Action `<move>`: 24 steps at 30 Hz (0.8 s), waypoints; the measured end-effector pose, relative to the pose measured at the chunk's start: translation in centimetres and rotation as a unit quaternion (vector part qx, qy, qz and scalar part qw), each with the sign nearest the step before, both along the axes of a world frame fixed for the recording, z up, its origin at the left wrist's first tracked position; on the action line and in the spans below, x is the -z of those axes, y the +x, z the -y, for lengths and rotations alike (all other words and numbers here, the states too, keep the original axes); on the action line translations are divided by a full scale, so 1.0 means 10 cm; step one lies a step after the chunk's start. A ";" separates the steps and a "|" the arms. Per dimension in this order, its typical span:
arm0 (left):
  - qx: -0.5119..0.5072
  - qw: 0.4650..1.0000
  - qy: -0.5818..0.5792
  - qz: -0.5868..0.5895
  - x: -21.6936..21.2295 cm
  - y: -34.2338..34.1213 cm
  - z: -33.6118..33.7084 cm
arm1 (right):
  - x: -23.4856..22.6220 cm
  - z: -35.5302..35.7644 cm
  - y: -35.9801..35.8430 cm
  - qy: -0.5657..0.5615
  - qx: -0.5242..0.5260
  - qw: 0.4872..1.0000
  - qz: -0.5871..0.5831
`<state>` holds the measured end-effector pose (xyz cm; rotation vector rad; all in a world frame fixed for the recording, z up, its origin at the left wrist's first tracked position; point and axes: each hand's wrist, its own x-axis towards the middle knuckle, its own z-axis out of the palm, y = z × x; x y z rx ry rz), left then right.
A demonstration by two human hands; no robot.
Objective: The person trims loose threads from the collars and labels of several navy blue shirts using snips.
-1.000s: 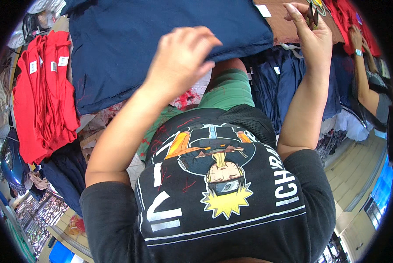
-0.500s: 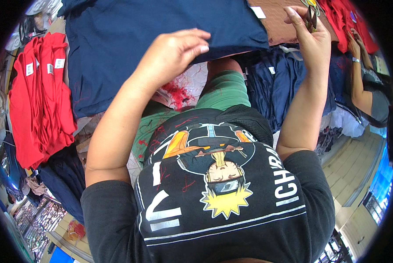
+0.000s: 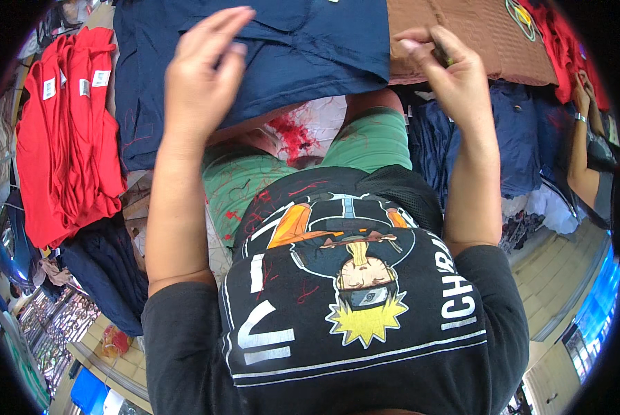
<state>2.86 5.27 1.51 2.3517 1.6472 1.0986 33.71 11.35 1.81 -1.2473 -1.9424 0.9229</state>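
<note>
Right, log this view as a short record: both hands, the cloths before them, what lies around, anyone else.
Left hand: fingers extended over the navy cloth; contact unclear
Right hand: holding a small dark tool, mostly hidden, by the brown cloth
Navy cloth: creased, left of the brown cloth
Far left: red garments with white tags
Between the knees: red thread scraps
Another person: hands at red fabric, far right
</note>
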 end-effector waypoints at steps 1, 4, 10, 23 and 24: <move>0.028 1.000 -0.004 -0.011 0.03 0.13 -0.02 | -0.03 0.08 -0.12 0.026 -0.031 0.999 0.010; 0.050 0.997 -0.038 -0.052 0.17 0.38 -0.10 | 0.08 0.15 -0.27 0.161 -0.089 0.980 0.071; 0.032 0.994 -0.093 0.053 0.29 0.43 -0.22 | 0.06 0.12 -0.14 0.149 -0.119 0.974 0.118; 0.097 0.988 -0.105 0.062 -0.24 0.37 -0.01 | -0.07 0.02 0.04 0.024 -0.096 0.995 0.031; 0.079 0.988 -0.110 0.067 -0.14 0.51 0.00 | 0.00 0.01 -0.03 0.030 -0.107 0.994 0.019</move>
